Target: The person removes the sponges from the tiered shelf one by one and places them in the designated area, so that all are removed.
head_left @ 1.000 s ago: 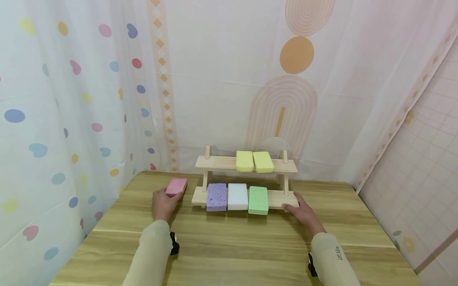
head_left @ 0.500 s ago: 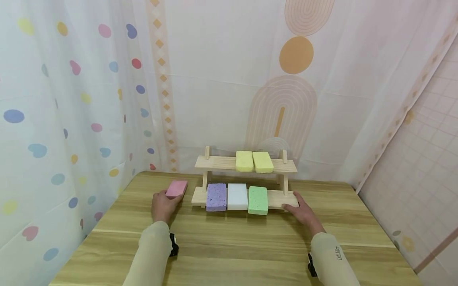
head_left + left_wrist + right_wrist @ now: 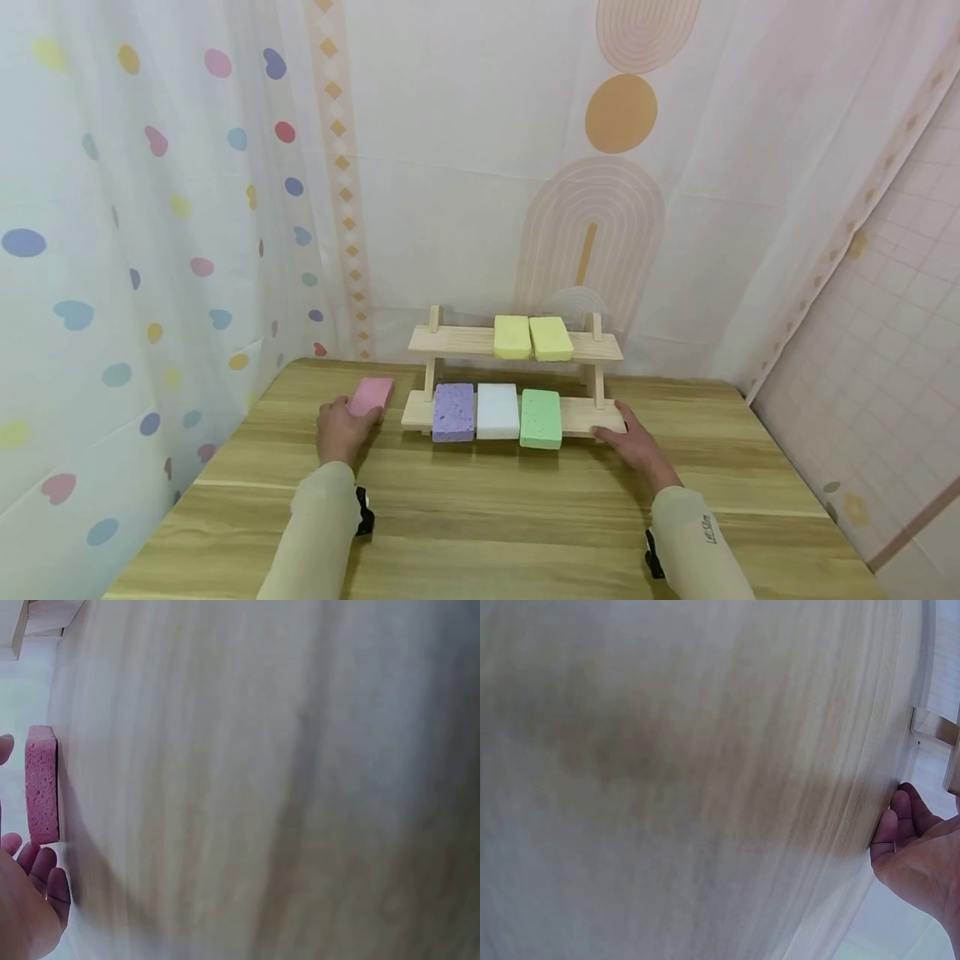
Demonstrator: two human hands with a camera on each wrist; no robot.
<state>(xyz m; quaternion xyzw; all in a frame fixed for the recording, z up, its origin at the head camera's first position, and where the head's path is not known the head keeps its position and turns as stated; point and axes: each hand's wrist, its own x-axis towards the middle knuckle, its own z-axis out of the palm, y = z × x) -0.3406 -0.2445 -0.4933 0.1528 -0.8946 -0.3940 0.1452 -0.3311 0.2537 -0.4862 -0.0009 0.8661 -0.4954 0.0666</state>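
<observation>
A pink sponge [image 3: 372, 397] lies on the wooden table, left of a two-tier wooden rack [image 3: 585, 415]. My left hand [image 3: 342, 429] is at the sponge's near left end; in the left wrist view the thumb [image 3: 4, 748] stands apart from it and the loosely bent fingers [image 3: 45, 864] are right at its end. With thumb in front and fingers round the far side, my right hand [image 3: 633, 442] holds the right end of the lower shelf. That shelf carries a purple sponge [image 3: 453, 412], a white sponge [image 3: 498, 411] and a green sponge [image 3: 541, 418].
Two yellow sponges, a left one [image 3: 512, 337] and a right one [image 3: 551, 338], lie on the upper shelf. Patterned curtains [image 3: 465, 208] hang behind and beside the table [image 3: 480, 517]. A raised upright stands at each end of the upper shelf.
The pink sponge has come down a little and now lies flat, and my left fingers have loosened around it. My right hand and the rack have stayed in place.
</observation>
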